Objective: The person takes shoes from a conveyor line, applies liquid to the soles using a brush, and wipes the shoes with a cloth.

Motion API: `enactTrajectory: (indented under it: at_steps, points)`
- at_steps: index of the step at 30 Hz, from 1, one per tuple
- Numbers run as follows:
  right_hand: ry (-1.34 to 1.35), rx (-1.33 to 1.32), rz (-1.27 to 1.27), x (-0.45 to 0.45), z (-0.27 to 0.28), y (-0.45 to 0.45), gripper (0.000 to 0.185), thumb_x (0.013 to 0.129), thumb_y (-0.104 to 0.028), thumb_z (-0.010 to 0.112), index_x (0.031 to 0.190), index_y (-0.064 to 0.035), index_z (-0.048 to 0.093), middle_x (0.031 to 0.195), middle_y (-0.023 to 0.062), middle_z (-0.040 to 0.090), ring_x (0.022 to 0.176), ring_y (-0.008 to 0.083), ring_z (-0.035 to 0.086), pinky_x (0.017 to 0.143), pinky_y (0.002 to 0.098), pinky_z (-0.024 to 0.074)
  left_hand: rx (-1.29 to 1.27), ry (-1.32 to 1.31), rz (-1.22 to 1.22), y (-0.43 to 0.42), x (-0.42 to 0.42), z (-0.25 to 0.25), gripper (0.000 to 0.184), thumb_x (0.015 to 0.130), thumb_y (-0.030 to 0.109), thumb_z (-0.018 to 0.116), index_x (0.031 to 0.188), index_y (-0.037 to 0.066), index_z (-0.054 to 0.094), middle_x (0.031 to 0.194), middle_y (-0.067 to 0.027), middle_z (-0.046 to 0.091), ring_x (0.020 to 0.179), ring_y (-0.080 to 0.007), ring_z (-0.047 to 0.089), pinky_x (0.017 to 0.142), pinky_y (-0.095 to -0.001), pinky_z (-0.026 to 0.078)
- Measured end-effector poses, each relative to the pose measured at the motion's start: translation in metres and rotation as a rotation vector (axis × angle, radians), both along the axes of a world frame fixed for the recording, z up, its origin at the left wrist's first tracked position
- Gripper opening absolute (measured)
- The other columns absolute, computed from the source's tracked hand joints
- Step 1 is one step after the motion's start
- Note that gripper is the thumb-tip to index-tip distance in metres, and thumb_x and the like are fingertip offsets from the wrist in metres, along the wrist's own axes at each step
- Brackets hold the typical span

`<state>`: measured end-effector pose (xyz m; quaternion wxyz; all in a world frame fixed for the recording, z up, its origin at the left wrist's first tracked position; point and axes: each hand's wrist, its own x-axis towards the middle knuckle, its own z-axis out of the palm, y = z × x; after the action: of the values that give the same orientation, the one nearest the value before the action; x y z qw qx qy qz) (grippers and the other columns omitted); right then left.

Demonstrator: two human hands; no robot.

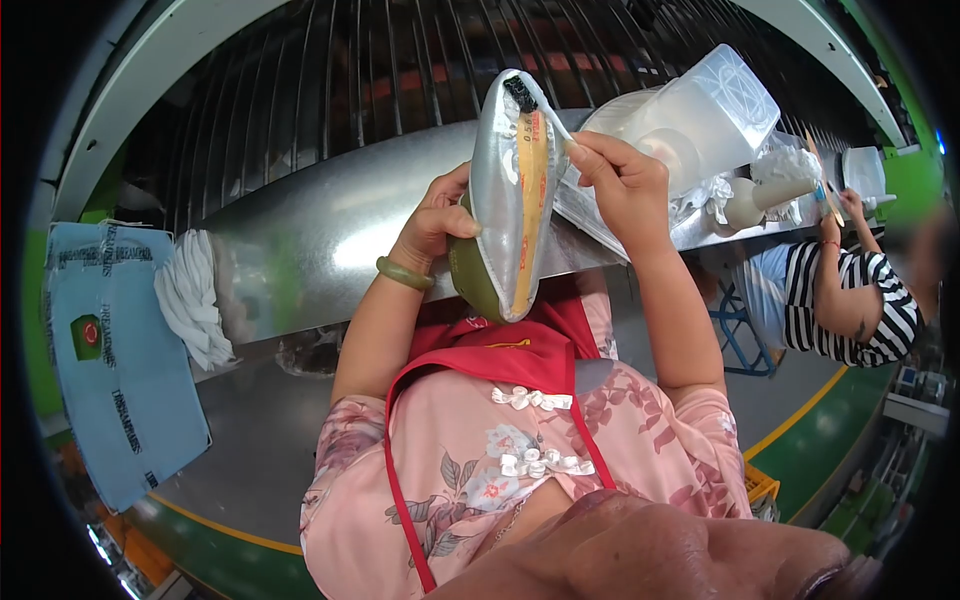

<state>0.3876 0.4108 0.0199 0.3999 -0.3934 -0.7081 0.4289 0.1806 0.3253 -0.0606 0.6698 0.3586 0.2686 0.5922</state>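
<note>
Metal table (345, 235), overhung at its near edge by one shoe upper (497, 190); silver side exposed, long axis laid away from the body, black-patched end outward. Flank gripped by curled left hand (438, 217); rim pinched between thumb and forefinger of right hand (628, 183). Rim inspection or adjustment presumed; steady support seemingly called for next.

Silver-lined piece (505, 200) in both hands (440, 215) (628, 185)
</note>
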Motion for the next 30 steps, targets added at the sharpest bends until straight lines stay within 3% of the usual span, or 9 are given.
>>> enactTrajectory:
  at_steps: [15,23,30]
  points:
    - [-0.091,0.045,-0.050,0.010,0.001,0.025,0.017,0.085,-0.010,0.075,0.098,0.0000,0.074,0.077,0.0033,0.069,0.065,0.0074,0.059,0.061,0.0214,0.0501,-0.034,-0.074,-0.079,-0.002,-0.007,-0.010,0.091,0.055,0.018,0.075,0.138,-0.003,0.046,0.121,-0.0142,0.064,0.108,-0.0236,0.065,0.100,-0.0342,0.048]
    - [-0.115,-0.110,0.077,0.022,-0.002,0.034,0.019,0.081,-0.004,0.077,0.098,0.0032,0.073,0.080,0.0051,0.071,0.070,0.0087,0.063,0.065,0.0221,0.0519,-0.106,-0.121,-0.085,-0.006,-0.002,-0.002,0.090,0.057,0.018,0.075,0.139,-0.004,0.045,0.121,-0.0161,0.064,0.108,-0.0253,0.066,0.099,-0.0354,0.050]
    - [-0.074,-0.193,0.156,0.024,-0.008,0.034,0.020,0.078,-0.009,0.080,0.094,0.0019,0.075,0.080,0.0059,0.072,0.069,0.0083,0.064,0.065,0.0226,0.0527,-0.140,-0.168,-0.075,-0.006,0.003,-0.001,0.089,0.059,0.022,0.073,0.139,-0.006,0.043,0.120,-0.0181,0.063,0.106,-0.0256,0.066,0.097,-0.0359,0.051]
